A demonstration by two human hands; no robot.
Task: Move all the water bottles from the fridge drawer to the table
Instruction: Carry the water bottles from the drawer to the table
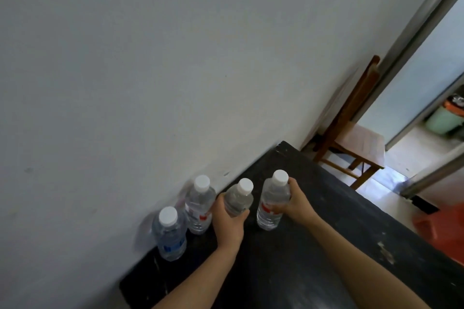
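**Head view.** Two hands each hold one bottle over the far side of the black, scuffed worktop [313, 258], close to the pale grey wall [150, 57].

- **Left hand:** The left hand [229, 221] wraps its fingers [241, 215] round the lower body of a clear plastic white-capped bottle [237, 198]. The bottle leans slightly. The hand hides its base, so contact with the worktop cannot be told.
- **Right hand:** The right hand [295, 204] curls its fingers [278, 208] round the middle of a clear red-labelled held bottle [272, 195]. This one is upright, with its base at or just above the surface.
- **Grip:** Both hands grip the body rather than the cap, probably so that each bottle can be set down standing.
- **Bottles already placed:** A clear red-labelled standing bottle [200, 206] stands just beside the left hand. A clear blue-labelled bottle [169, 233] stands nearer the camera. Both are tucked against the wall, which likely keeps the front of the worktop free for later arrivals.
- **Progress:** The fridge drawer is not in view, so how many bottles remain cannot be judged.
- **Background:** A brown wooden chair [351, 138] stands past the worktop's end, and a green bin [444, 121] shows through the doorway.
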